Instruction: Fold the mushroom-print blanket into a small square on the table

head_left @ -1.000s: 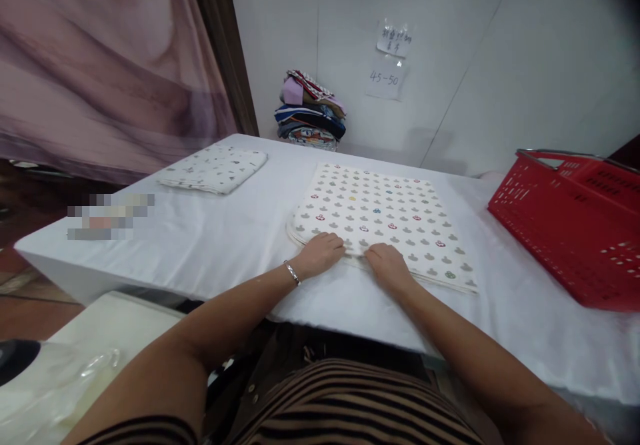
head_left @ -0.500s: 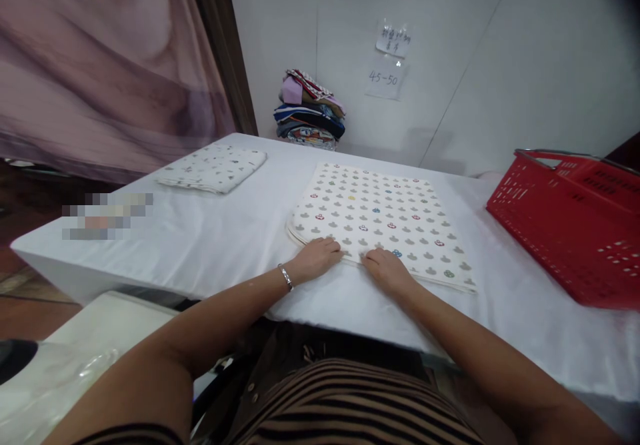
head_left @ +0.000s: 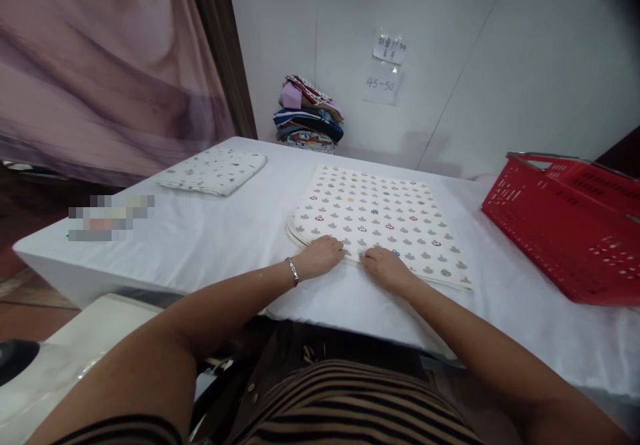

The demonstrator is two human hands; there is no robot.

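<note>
A folded cream cloth printed with grey, red and blue mushroom-like shapes lies flat in front of me. Its rounded left corner shows stacked layers. At its near edge, my left hand has its fingers curled over the fabric, a bracelet on its wrist. A short gap to the right, my right hand pinches the same edge, fingers bent. The thumbs are mostly hidden. Farther left rests a second folded cloth, white with small dark prints, touched by neither hand.
The white-covered table carries a red basket at the right. A stack of folded fabrics stands behind the table's back edge, by the wall. A pinkish curtain hangs at the left. A blurred patch hides something at the left.
My left hand and wrist have shifted slightly right along the near edge. Both hands stay at the cloth, which lies almost unchanged. The view has tilted a little.
</note>
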